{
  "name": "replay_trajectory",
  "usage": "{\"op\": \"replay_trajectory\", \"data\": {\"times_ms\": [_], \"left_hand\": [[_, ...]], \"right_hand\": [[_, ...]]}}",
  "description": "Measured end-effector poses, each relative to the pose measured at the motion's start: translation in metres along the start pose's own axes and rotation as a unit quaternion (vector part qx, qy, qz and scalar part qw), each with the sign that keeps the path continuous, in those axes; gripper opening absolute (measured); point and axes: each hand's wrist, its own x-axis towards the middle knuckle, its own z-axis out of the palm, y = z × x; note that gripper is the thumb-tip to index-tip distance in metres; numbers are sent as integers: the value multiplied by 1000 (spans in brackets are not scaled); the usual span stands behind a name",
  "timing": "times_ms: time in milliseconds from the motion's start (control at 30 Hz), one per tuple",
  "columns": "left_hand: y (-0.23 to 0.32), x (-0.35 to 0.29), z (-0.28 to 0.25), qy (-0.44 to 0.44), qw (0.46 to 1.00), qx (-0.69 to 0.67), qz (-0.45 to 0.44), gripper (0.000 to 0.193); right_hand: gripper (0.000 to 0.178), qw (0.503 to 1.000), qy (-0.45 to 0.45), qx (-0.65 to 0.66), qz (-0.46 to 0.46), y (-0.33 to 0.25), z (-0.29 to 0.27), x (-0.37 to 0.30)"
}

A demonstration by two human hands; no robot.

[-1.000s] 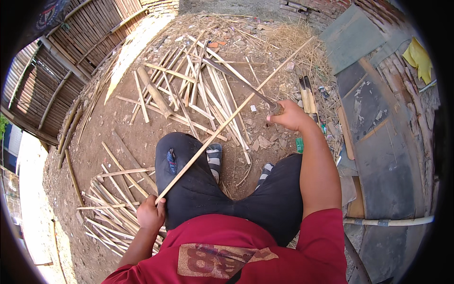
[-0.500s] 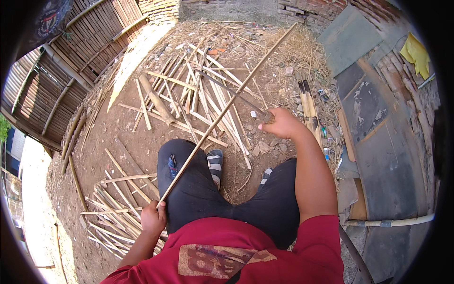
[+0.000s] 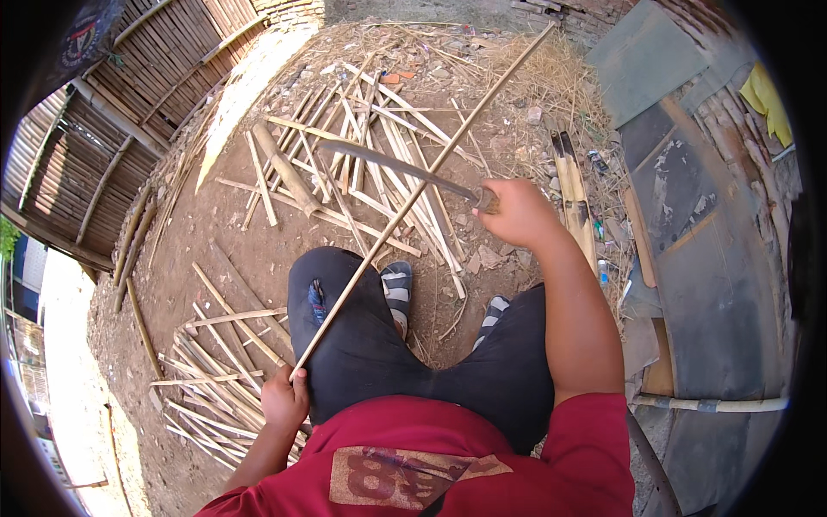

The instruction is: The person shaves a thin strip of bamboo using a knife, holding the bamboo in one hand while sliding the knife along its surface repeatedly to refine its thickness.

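A long thin bamboo strip point(image 3: 362, 274) slants across my left thigh, from low left to far right. My left hand point(image 3: 282, 401) is closed around its near end beside my hip. In front of my right knee, my right hand point(image 3: 517, 211) grips the short handle of a machete point(image 3: 379, 157). Its blade points left, broad side showing, and crosses the strip about halfway along its far half. Whether blade and strip touch, I cannot tell. Beyond my feet lies a loose pile of split bamboo strips point(image 3: 353, 207).
Another heap of strips point(image 3: 215, 388) lies by my left side. A thick bamboo piece point(image 3: 284, 172) rests on the far pile. Split bamboo halves point(image 3: 571, 194) and dark flat panels point(image 3: 719, 302) lie to the right. A bamboo wall point(image 3: 65, 177) stands at the left.
The machete has turned from nearly edge-on to showing its broad side, and its tip has swung left. My right hand has shifted slightly. The left hand keeps its hold on the strip.
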Motion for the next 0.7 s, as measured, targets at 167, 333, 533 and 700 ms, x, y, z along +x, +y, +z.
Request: {"op": "replay_trajectory", "data": {"times_ms": [167, 333, 533, 700], "left_hand": [[-10, 10, 14, 40, 997, 26, 57, 48], [-5, 4, -5, 13, 999, 50, 17, 49], [-11, 0, 4, 40, 996, 46, 60, 45], [-4, 13, -5, 10, 995, 83, 49, 39]], "right_hand": [[30, 992, -60, 70, 85, 32, -8, 8], [47, 992, -24, 68, 105, 44, -17, 15], [52, 990, -90, -95, -47, -21, -18, -13], [54, 973, -117, 105, 172, 80, -14, 14]]}}
